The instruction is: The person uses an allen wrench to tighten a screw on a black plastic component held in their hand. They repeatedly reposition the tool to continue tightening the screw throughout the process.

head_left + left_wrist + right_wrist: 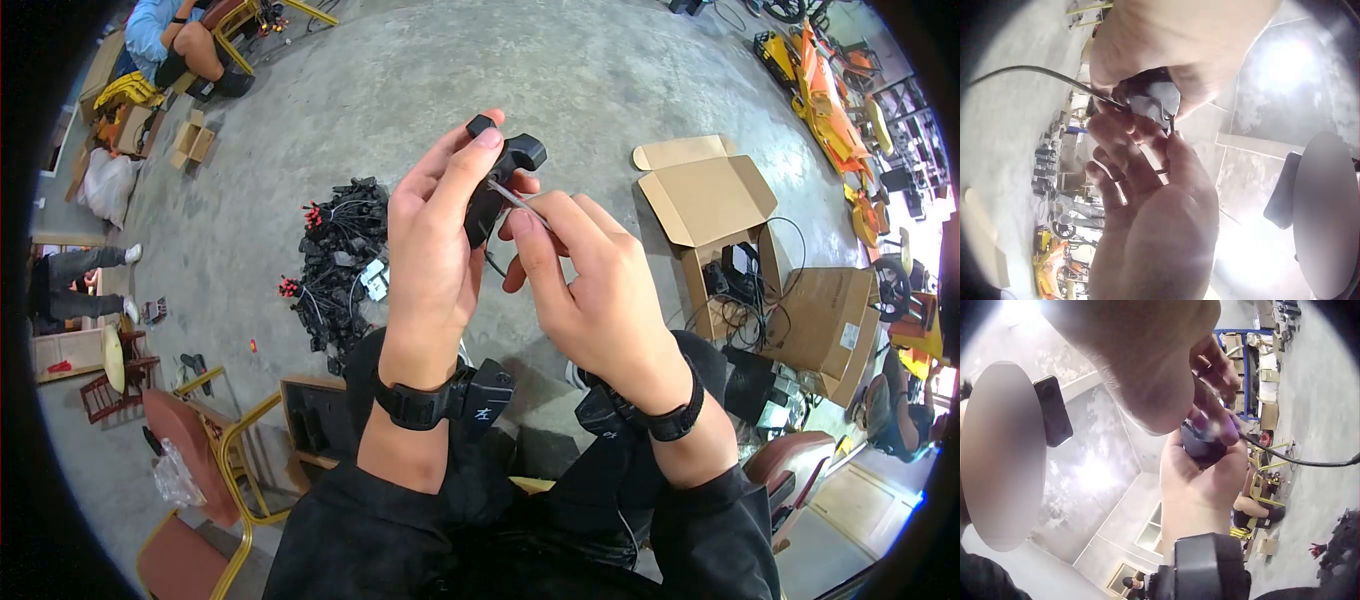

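Note:
A black device with a forked, knobbed top is gripped in the left hand, thumb along its upper part. The right hand pinches a thin grey metal rod between thumb and fingers, its far end touching or close to the device's side. In the left wrist view the device's rounded end shows under the left hand, with a dark cable leading off it. The right wrist view has the device in the left hand; the rod cannot be made out there.
On the floor lies a pile of black parts with red-tipped wires, left of the hands. To the right stand an open cardboard box with cables and another carton. Chairs are at lower left; a seated person is at upper left.

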Demonstrator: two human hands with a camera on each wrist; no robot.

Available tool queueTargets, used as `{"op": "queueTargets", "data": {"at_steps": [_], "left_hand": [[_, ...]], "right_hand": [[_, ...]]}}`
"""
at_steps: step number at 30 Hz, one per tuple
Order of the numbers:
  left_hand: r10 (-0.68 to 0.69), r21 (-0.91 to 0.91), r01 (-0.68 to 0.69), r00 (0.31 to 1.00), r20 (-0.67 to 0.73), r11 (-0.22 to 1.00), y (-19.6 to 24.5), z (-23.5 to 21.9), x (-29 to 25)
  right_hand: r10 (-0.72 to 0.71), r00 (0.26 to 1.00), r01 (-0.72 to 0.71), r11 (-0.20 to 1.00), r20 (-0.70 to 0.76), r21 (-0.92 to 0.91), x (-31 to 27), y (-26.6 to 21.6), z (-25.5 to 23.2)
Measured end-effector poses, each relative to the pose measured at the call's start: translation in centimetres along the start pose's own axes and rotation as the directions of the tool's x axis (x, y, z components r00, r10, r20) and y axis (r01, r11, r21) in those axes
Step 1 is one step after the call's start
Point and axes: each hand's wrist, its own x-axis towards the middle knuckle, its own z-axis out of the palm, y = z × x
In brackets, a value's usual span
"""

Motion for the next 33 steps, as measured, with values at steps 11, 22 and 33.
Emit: {"op": "queueTargets", "data": {"at_steps": [11,22,33], "left_hand": [[0.057,0.067,-0.053,0.997,-0.055,0.996,-0.4,0.3,0.0],[0.089,0.033,-0.087,0.995,-0.049,0.996,-0.5,0.2,0.2],[0.043,0.049,-0.041,0.998,-0.055,0.998,-0.4,0.1,0.2]], "right_hand": [[-0.074,0.997,0.070,0.992,-0.037,-0.104,0.2,-0.7,-0.7],[-0.127,0.991,0.120,0.985,-0.047,-0.120,0.1,0.5,-0.1],[0.435,0.837,-0.538,0.765,0.330,0.355,0.7,-2.3,-1.8]]}}
